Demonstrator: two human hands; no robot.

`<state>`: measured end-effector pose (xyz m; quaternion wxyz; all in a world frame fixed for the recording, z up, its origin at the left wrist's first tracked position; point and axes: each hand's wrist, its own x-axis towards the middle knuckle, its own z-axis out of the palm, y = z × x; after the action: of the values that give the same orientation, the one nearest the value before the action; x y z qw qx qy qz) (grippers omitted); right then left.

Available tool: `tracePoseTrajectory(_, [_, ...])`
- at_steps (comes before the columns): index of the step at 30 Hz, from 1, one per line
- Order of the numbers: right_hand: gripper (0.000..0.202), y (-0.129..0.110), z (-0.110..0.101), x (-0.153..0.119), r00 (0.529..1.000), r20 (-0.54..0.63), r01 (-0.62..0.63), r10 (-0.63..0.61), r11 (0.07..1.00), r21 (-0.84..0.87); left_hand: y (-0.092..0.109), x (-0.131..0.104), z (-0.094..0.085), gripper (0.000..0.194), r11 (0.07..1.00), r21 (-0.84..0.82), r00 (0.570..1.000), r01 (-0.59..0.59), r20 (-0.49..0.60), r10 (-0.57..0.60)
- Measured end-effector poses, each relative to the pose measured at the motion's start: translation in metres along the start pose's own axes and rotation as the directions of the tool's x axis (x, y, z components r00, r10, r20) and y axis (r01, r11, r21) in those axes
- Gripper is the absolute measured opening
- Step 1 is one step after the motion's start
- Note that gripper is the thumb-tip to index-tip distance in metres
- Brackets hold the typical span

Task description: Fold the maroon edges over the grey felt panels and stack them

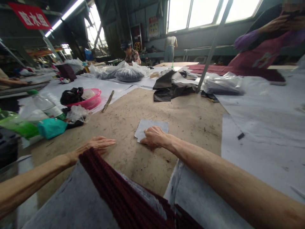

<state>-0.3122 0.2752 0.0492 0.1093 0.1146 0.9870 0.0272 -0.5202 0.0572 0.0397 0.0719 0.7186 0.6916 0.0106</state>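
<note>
A small pale grey piece (157, 124) lies flat on the brown board (190, 121). My right hand (153, 136) rests on its lower right part, the fingers curled and pressed together at its edge. To the left, my left hand (100, 143) is stretched out with its fingers flat over the board, just above the tip of a dark red ribbed strip (107, 187). Grey-white material (71, 197) borders the strip at the bottom. Another grey-white sheet (205, 197) lies below my right forearm.
Left are a pink basin (94, 100), a plastic bottle (47, 105) and a teal pouch (52, 128). Black sheets (176, 89), a slanted pole (212, 47) and bagged material (131, 73) stand beyond. A person in a red apron (264, 51) is at the back right.
</note>
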Motion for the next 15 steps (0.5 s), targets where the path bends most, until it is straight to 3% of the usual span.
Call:
tracePoseTrajectory(3, [0.030, -0.008, 0.003, -0.003, 0.997, 0.015, 0.081, -0.081, 0.996, -0.025, 0.007, 0.014, 0.009, 0.042, 0.999, 0.025, 0.998, -0.045, 0.046, 0.044])
tracePoseTrajectory(8, [0.019, -0.010, 0.009, -0.003, 0.991, 0.012, 0.134, -0.134, 0.990, -0.037, 0.008, 0.010, 0.032, 0.045, 0.997, 0.051, 0.999, -0.050, 0.013, 0.049])
tracePoseTrajectory(11, [0.021, 0.001, 0.006, 0.003, 0.999, -0.006, 0.032, -0.032, 0.999, -0.020, 0.009, 0.007, 0.047, 0.045, 0.998, 0.062, 0.998, -0.008, -0.059, 0.011])
tracePoseTrajectory(15, [0.029, 0.023, -0.005, 0.013, 0.971, -0.069, -0.227, 0.227, 0.974, 0.017, 0.014, 0.005, 0.055, 0.044, 0.997, 0.079, 0.992, 0.020, -0.128, -0.010])
